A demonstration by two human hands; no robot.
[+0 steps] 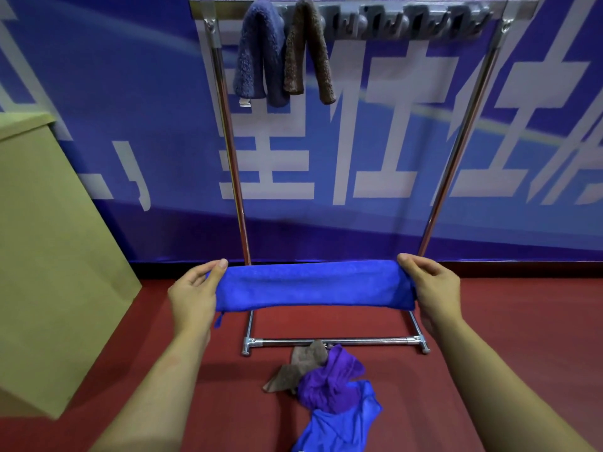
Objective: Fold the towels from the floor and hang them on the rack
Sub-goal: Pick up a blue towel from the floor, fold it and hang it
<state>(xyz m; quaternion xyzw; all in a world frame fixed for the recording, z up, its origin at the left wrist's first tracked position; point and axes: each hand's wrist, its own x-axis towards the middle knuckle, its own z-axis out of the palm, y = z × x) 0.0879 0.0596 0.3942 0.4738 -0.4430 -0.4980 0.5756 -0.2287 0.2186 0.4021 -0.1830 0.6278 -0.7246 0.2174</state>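
Observation:
A bright blue towel (313,285), folded into a long narrow band, is stretched level between my hands in front of the rack. My left hand (195,291) pinches its left end and my right hand (430,288) grips its right end. The metal rack (235,164) stands against the wall, with a dark blue towel (257,53) and a brown towel (308,50) draped over its top bar. On the red floor below lie a crumpled brown towel (298,367), a purple towel (329,383) and another blue towel (339,422) in a heap.
A tan cardboard box (49,256) stands at the left, close to my left arm. A blue banner with white characters (375,158) covers the wall behind the rack. The rack's base bar (336,342) lies on the red floor (509,321) just behind the towel heap.

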